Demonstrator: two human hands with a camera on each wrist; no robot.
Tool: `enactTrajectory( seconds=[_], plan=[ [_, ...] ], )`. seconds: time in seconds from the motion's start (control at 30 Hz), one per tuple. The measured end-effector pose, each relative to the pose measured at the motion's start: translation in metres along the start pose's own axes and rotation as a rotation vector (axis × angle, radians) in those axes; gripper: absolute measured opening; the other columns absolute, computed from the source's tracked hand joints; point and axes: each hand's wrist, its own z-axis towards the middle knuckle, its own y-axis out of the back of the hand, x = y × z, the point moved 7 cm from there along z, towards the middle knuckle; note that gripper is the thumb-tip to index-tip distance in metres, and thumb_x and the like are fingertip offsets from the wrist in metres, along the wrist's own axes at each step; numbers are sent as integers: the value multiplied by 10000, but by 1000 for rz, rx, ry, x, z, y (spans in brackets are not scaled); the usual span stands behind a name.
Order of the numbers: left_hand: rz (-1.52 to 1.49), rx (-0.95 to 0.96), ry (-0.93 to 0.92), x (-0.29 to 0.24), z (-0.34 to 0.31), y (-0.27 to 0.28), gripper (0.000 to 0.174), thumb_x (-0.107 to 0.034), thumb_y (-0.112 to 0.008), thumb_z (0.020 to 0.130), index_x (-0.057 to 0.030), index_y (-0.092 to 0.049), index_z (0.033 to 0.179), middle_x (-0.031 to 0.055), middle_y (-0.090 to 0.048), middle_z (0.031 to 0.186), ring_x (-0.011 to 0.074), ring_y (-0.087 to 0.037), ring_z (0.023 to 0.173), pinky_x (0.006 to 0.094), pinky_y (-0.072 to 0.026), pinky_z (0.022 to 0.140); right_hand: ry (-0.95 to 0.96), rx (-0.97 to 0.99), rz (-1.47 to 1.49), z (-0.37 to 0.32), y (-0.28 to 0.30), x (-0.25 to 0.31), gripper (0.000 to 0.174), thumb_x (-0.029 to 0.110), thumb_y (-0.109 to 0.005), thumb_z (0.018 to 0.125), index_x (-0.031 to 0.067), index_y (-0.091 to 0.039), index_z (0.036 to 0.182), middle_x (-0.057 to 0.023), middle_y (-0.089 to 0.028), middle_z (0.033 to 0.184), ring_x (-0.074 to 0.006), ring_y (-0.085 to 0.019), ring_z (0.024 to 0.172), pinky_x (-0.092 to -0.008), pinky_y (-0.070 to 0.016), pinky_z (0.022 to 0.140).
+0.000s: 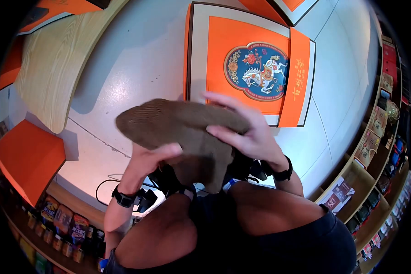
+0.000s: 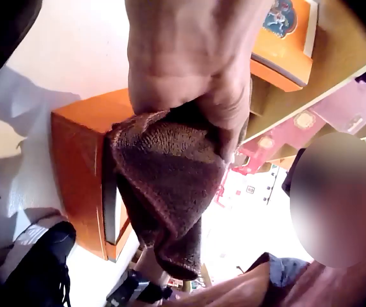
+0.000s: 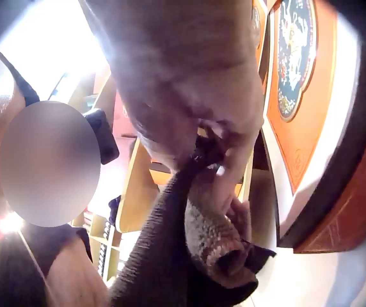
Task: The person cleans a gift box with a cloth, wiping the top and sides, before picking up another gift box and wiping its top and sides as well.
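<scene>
A brown cloth [image 1: 182,123] is held up between both hands above the lap, its lower part hanging in folds. The left hand [image 1: 153,160] grips its near left side, thumb on top. From the right, the right hand [image 1: 253,132] pinches the other end, with its thumb over the cloth and fingers behind. In the left wrist view the cloth [image 2: 170,166] droops below the left hand [image 2: 183,64]. The right wrist view shows a rolled fold of cloth [image 3: 212,236] beneath the right hand [image 3: 189,89].
A large orange box [image 1: 217,59] with a horse emblem lies on the pale floor beyond the hands. A wooden tabletop [image 1: 55,64] and an orange box [image 1: 29,160] are at the left. Shelves with goods [image 1: 367,141] line the right; more goods stand at the lower left.
</scene>
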Motion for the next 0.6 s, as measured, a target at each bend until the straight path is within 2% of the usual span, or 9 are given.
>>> enactTrajectory(
  seconds=[0.03, 0.13, 0.2, 0.27, 0.3, 0.37, 0.4, 0.5, 0.6],
  plan=[
    [6, -104, -26, 0, -1, 11, 650, -9, -834, 866, -5, -548, 1450, 125, -610, 1432, 233, -594, 1301, 406, -488, 1112, -181, -64, 202, -3, 1, -14, 532, 60, -699, 1003, 43, -531, 1507, -109, -678, 1365, -238, -700, 1193, -335, -604, 906],
    [174, -373, -259, -31, 3, 30, 533, -52, -789, 945, 22, -574, 1427, 128, -648, 1372, 216, -627, 1231, 383, -501, 1084, -156, -196, 317, -3, 6, -25, 502, 62, -681, 1017, 49, -540, 1499, -74, -674, 1362, -188, -718, 1144, -297, -631, 815],
    [271, -508, -439, -48, 8, 38, 493, -66, -778, 959, 32, -590, 1404, 121, -654, 1359, 202, -623, 1226, 365, -509, 1057, -129, -165, 213, 2, 9, -29, 487, 47, -671, 1006, 45, -554, 1480, -121, -655, 1373, -258, -687, 1229, -371, -620, 918],
    [365, -585, -533, -61, 11, 35, 372, -90, -770, 968, 57, -668, 1294, 119, -726, 1203, 201, -678, 1113, 360, -541, 979, 310, -90, -512, 6, 1, -6, 504, 31, -667, 979, 48, -560, 1470, -179, -634, 1380, -352, -613, 1332, -438, -571, 1030],
    [573, -616, -524, -68, 13, 29, 310, -114, -779, 962, 73, -698, 1195, 133, -747, 1091, 202, -699, 1032, 359, -551, 930, 298, -37, -596, 9, -7, -11, 548, 89, -688, 959, 20, -535, 1480, -220, -586, 1430, -410, -504, 1425, -503, -449, 1170],
    [1011, -732, -511, -62, 24, 37, 285, -152, -793, 933, 120, -712, 955, 211, -747, 838, 217, -743, 851, 358, -565, 807, 313, -69, -672, 15, -17, -14, 578, 133, -703, 958, -1, -518, 1489, -219, -559, 1469, -409, -483, 1444, -511, -408, 1200],
    [1055, -704, -300, -62, 28, 20, 186, -48, -722, 900, 116, -689, 982, 248, -733, 865, 239, -760, 878, 354, -564, 800, 330, -100, -748, 18, -20, -15, 614, 177, -717, 957, -22, -501, 1497, -218, -533, 1507, -408, -463, 1463, -519, -367, 1230],
    [1081, -453, -527, -52, 54, 13, 409, 97, -537, 803, 64, -697, 1178, 256, -759, 957, 367, -774, 955, 387, -578, 839, 311, -101, -792, 24, -26, -28, 733, 252, -760, 939, -69, -451, 1520, -249, -444, 1591, -407, -402, 1508, -523, -297, 1269],
    [1107, -536, -506, -64, 61, 38, 429, 97, -539, 811, 68, -692, 1211, 272, -760, 982, 394, -767, 983, 398, -577, 861, 298, -120, -789, 26, -25, -36, 755, 282, -768, 936, -98, -449, 1506, -277, -431, 1596, -411, -393, 1514, -520, -297, 1269]
  ],
)
